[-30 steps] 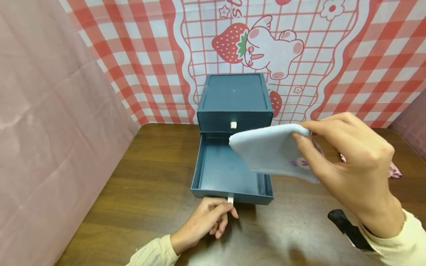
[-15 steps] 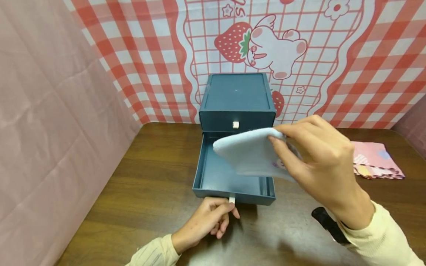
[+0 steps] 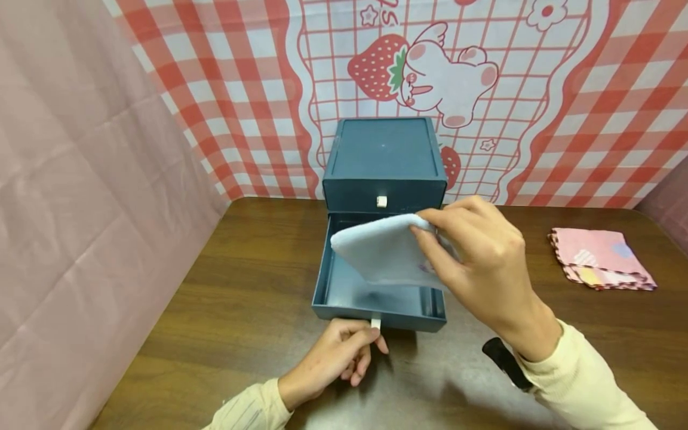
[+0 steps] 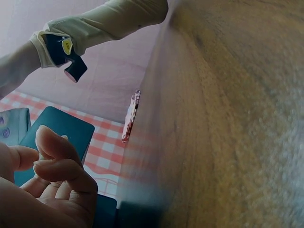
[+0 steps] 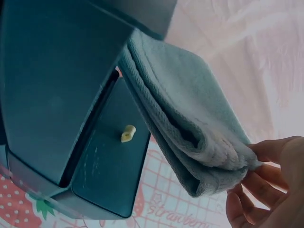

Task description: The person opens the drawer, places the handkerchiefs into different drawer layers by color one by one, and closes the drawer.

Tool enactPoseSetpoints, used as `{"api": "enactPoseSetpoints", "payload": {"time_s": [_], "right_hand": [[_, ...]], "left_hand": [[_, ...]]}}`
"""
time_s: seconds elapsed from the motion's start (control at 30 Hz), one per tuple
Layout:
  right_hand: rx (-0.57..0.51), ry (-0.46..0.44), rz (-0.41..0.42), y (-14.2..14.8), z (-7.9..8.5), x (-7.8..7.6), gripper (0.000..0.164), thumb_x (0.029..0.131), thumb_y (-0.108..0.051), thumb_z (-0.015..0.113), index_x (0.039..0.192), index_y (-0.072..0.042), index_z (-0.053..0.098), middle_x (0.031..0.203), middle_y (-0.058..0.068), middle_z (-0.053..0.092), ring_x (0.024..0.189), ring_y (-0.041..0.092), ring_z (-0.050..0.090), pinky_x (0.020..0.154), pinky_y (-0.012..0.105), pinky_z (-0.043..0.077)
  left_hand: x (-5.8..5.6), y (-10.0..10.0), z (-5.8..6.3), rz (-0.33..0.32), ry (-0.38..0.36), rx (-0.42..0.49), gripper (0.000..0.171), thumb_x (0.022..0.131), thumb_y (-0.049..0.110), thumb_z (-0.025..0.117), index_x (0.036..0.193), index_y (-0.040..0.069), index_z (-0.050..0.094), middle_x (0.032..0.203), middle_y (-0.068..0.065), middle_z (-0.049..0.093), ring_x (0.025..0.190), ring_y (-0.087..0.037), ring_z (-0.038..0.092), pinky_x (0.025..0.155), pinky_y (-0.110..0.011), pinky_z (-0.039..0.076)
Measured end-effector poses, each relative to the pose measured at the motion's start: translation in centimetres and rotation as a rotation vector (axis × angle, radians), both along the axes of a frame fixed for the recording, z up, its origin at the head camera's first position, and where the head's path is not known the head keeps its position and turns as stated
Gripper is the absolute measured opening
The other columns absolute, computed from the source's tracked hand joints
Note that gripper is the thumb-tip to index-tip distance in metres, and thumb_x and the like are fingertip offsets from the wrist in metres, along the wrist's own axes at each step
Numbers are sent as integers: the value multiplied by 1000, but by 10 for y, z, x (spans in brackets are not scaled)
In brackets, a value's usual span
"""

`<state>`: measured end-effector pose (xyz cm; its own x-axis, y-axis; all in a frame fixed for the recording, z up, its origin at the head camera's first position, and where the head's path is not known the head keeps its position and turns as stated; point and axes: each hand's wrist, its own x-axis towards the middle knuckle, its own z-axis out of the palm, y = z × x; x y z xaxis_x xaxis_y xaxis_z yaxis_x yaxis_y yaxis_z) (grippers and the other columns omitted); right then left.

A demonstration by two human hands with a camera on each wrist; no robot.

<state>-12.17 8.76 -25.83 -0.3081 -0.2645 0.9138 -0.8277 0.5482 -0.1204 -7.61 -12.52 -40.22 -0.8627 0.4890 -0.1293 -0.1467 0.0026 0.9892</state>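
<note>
A folded light-blue towel (image 3: 376, 251) with a small purple print hangs from my right hand (image 3: 481, 269), tilted above the pulled-out lower drawer (image 3: 349, 292). Thumb and fingers pinch one end of it; in the right wrist view, the thick folded layers of the towel (image 5: 185, 109) show. At the drawer's front, my left hand (image 3: 330, 358) holds the white pull tab (image 3: 376, 323) between thumb and fingers. The bare floor of the drawer shows under the towel. In the left wrist view the left hand (image 4: 57, 185) has its fingers curled, the tab hidden.
The dark blue cabinet (image 3: 384, 149) stands against the checked cloth backdrop (image 3: 258, 119), its upper drawer (image 3: 355, 194) closed with a white knob (image 3: 381, 202). A folded pink patterned cloth (image 3: 599, 257) lies on the wooden table (image 3: 242, 286) at the right.
My right hand has carried the towel leftward and slightly down, from the drawer's right side to over it, uncovering the pink cloth. My left hand stays at the tab.
</note>
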Motion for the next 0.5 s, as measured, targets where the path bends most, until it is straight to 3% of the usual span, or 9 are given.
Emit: {"api": "enactPoseSetpoints", "payload": {"time_s": [0.5], "right_hand": [[19, 14, 45, -19, -16, -4, 24, 97, -20, 64, 94, 1, 75, 75, 8, 68, 73, 23, 56, 65, 33, 41]], "left_hand": [[0, -1, 2, -3, -3, -2, 35, 103, 25, 53, 98, -6, 69, 52, -7, 50, 38, -9, 45, 37, -22, 33]]}}
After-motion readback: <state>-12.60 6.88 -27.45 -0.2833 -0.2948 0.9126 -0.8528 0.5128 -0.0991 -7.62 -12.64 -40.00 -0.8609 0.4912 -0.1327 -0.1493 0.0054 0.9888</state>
